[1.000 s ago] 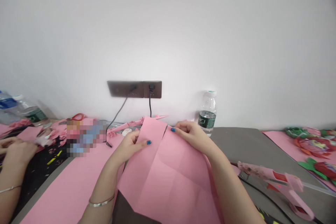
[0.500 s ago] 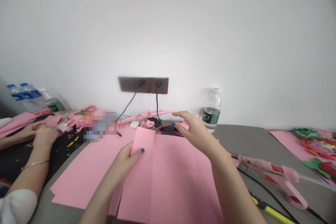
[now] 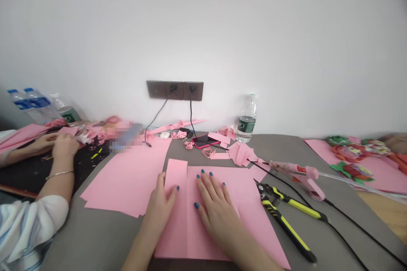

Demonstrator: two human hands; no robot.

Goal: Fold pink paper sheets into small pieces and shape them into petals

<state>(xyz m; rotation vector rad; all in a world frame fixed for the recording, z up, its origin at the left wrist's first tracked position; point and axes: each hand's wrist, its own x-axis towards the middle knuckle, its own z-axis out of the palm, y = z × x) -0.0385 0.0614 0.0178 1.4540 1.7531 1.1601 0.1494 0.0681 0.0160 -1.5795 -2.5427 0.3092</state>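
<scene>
While pink sheet (image 3: 194, 233) lies under spread right hand (image 3: 218, 212), left hand (image 3: 161, 201) overlaps left edge, pinch unclear.

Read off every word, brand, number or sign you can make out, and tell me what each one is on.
No text is readable.
Clear plastic bottle with a dark green label, right of the sockets: pale marks, too small to read.
Clear plastic bottle with a green label and white cap, at left: too blurred.
Two clear plastic bottles with blue labels and blue caps, far left: too small and blurred.
</scene>
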